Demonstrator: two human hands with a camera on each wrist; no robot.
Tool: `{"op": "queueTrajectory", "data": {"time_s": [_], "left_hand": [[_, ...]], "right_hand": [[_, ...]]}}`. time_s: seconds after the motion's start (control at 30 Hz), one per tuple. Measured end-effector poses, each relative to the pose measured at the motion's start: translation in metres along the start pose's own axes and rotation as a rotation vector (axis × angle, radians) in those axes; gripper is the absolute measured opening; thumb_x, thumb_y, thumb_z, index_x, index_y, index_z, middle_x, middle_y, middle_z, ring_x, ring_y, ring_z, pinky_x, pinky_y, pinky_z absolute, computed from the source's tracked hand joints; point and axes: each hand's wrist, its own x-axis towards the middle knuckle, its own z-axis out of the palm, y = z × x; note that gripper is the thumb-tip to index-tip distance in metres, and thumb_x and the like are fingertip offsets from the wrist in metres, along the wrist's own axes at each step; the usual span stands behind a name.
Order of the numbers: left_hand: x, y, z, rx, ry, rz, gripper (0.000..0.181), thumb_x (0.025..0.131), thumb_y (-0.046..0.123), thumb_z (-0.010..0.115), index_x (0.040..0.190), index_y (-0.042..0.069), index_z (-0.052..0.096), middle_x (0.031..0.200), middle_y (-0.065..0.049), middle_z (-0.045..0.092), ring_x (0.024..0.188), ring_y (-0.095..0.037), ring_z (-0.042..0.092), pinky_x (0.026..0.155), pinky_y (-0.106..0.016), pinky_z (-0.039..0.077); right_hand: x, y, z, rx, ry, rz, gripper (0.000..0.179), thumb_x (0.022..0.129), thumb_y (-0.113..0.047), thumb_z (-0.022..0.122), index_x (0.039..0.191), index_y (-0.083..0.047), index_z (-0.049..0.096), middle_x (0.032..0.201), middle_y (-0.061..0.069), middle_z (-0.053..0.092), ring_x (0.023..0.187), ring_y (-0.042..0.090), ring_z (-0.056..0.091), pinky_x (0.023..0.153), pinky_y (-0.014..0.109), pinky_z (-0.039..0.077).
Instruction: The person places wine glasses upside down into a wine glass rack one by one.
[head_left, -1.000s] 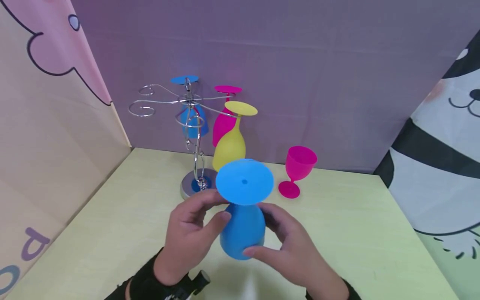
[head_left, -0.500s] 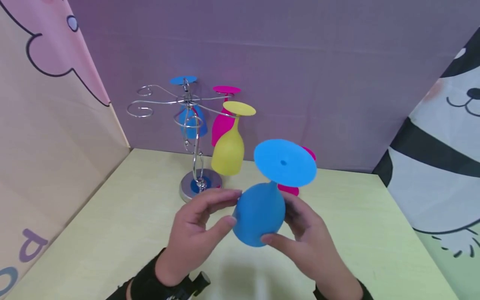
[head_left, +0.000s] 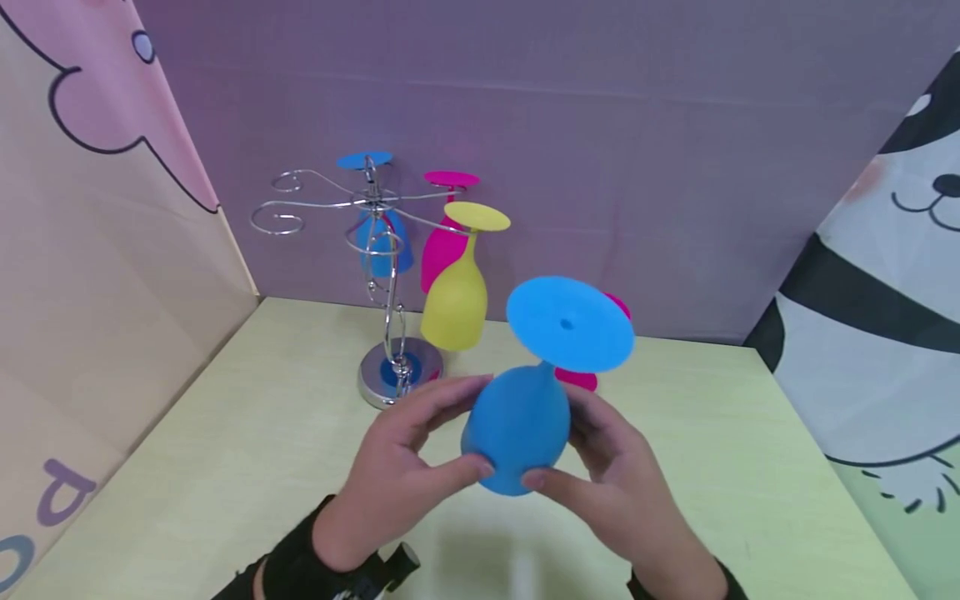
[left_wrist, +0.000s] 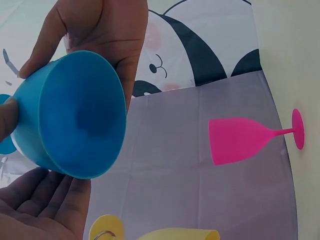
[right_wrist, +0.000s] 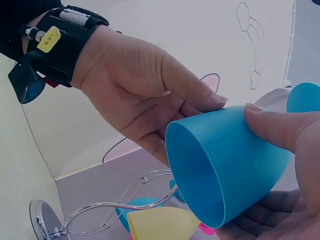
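Both hands hold a blue plastic goblet (head_left: 517, 429) upside down above the table, its round foot (head_left: 570, 323) uppermost and tilted to the right. My left hand (head_left: 408, 467) grips the bowl from the left, thumb on the near side. From the right, my right hand (head_left: 618, 479) grips the same bowl, its thumb also in front. The goblet's hollow mouth (left_wrist: 85, 115) shows in the left wrist view. Behind it stands an upright pink goblet (left_wrist: 240, 140), mostly hidden in the head view.
A curly chrome glass rack (head_left: 393, 292) stands at the back left on a round base (head_left: 371, 383). From its arms hang a yellow goblet (head_left: 456, 300), a pink goblet (head_left: 441, 250) and a blue goblet (head_left: 386, 246). Two arms at left bear no goblet. A purple cloth (head_left: 637, 167) backs the table (head_left: 247, 467).
The blue goblet has moved right and tilted over to the right, now covering most of the standing pink goblet. Both hands moved with it, and the left thumb has shifted lower on the bowl.
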Motion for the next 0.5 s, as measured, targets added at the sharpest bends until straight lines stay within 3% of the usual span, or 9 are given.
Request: {"op": "queueTrajectory", "data": {"time_s": [0.13, 0.3, 0.5], "left_hand": [[0.0009, -0.0004, -0.0017, 0.026, -0.038, -0.028, 0.063, 0.081, 0.009, 0.079, 0.139, 0.016, 0.054, 0.135, 0.001, 0.057, 0.123, -0.02, 0.055, 0.099, -0.037, 0.05], [0.0021, -0.0016, -0.005, 0.081, -0.087, -0.116, 0.064, 0.08, 0.021, 0.081, 0.138, 0.024, 0.053, 0.133, 0.009, 0.058, 0.12, -0.012, 0.057, 0.097, -0.034, 0.051], [0.0029, -0.0021, -0.0074, 0.061, -0.118, -0.188, 0.065, 0.081, 0.023, 0.081, 0.139, 0.026, 0.052, 0.134, 0.01, 0.057, 0.12, -0.011, 0.056, 0.098, -0.036, 0.051]], "right_hand": [[0.0001, 0.0016, 0.0008, -0.001, -0.015, -0.001, 0.069, 0.078, -0.01, 0.081, 0.139, -0.021, 0.05, 0.137, -0.002, 0.055, 0.123, 0.017, 0.054, 0.101, 0.037, 0.048], [0.0008, 0.0044, 0.0036, -0.016, -0.023, 0.004, 0.069, 0.079, -0.014, 0.081, 0.139, -0.023, 0.05, 0.136, -0.004, 0.055, 0.122, 0.019, 0.054, 0.099, 0.038, 0.05], [0.0008, 0.0071, 0.0052, -0.029, -0.02, -0.002, 0.069, 0.078, -0.016, 0.082, 0.139, -0.025, 0.05, 0.135, -0.005, 0.056, 0.122, 0.019, 0.054, 0.098, 0.038, 0.051]]}}
